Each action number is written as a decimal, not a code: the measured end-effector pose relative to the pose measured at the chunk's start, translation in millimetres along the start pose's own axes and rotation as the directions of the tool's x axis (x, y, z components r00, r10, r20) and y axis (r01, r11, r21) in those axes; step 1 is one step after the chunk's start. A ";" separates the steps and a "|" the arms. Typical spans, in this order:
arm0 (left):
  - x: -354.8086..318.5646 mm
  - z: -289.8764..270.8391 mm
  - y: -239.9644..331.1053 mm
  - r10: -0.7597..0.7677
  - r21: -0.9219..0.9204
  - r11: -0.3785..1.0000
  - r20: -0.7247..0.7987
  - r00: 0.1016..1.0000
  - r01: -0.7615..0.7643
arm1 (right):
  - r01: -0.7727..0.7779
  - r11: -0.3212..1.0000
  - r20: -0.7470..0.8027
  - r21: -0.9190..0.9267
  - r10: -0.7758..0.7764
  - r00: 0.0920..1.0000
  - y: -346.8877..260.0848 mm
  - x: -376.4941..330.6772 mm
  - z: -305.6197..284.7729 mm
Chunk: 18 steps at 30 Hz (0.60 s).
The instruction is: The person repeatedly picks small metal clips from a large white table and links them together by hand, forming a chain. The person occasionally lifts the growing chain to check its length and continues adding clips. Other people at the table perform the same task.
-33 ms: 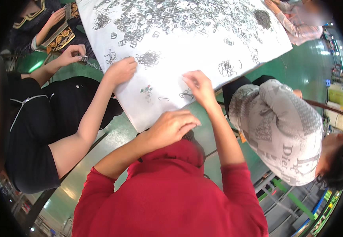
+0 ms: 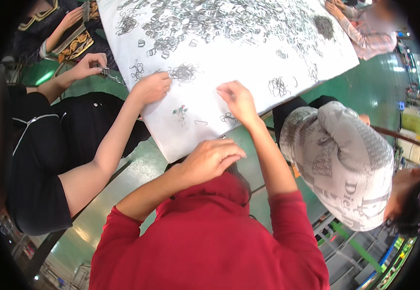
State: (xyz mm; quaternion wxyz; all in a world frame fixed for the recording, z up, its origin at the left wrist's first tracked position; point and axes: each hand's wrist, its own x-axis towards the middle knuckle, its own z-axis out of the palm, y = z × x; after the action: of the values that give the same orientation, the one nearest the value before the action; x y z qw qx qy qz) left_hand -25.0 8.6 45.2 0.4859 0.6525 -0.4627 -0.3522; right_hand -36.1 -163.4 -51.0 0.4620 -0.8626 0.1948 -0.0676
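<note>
Mostly, the near corner of the white-covered bench (image 2: 181, 140) was bare, with open room between a small wire tangle (image 2: 181, 112) and a loose clip (image 2: 201, 123). Right hand (image 2: 239, 99) reached out past the bench edge, fingers curled down onto a small wire piece (image 2: 229, 117); whether it gripped the piece I could not tell. Left hand (image 2: 210, 159) hovered at the bench corner, fingers loosely bent, palm down, holding nothing visible. A neighbour's hand (image 2: 152, 87) rested on the left edge. Dense metal clips (image 2: 210, 19) covered the far half.
</note>
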 end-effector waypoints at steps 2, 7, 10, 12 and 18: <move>-1.2 4.0 -6.0 0.013 -0.003 1.000 -0.022 1.000 -0.013 | 0.039 0.984 0.078 -0.175 -0.026 0.997 7.7 49.9 30.2; -7.8 17.1 -10.4 -0.015 -0.002 1.000 -0.041 0.999 0.015 | 0.057 0.833 0.200 -0.551 0.066 0.978 11.0 105.6 74.5; -8.8 18.4 -10.9 0.002 0.005 1.000 -0.092 0.996 -0.001 | 0.120 0.745 0.364 -0.656 0.173 0.915 10.0 108.4 61.4; -8.7 18.3 -12.9 0.003 0.010 1.000 -0.109 0.994 -0.002 | 0.072 0.760 0.397 -0.646 0.254 0.882 11.0 100.7 37.6; -9.7 15.4 -20.1 0.041 -0.012 0.999 -0.163 0.986 -0.043 | -0.513 0.640 0.451 0.571 0.278 0.848 34.5 87.3 31.8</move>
State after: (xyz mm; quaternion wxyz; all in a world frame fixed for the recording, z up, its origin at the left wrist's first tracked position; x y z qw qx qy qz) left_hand -36.9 15.1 21.8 0.5345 0.6653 -0.4324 -0.2911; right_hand 43.7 -190.8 -102.8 0.7699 -0.5693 0.2653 0.1127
